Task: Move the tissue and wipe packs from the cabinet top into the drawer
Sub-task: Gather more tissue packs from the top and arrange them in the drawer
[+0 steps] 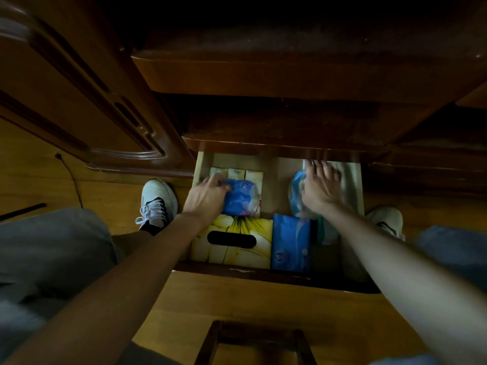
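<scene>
The open drawer (pixel 276 175) sits low in the dark wooden cabinet. My left hand (pixel 205 197) grips the left edge of a blue tissue pack (pixel 241 197) lying on pale small packs (pixel 237 173) at the drawer's back left. My right hand (pixel 321 188) presses with spread fingers on a light blue and clear wipe pack (pixel 296 196) at the back right. A yellow flowered tissue box (pixel 234 241) fills the front left. Beside it stands a blue pack (pixel 290 243).
The cabinet top edge (pixel 290 83) overhangs above the drawer, very dark. A carved wooden door (pixel 92 106) stands to the left. My feet in white shoes (pixel 158 204) flank the drawer on the wooden floor. A wooden stool frame (pixel 253 343) lies below.
</scene>
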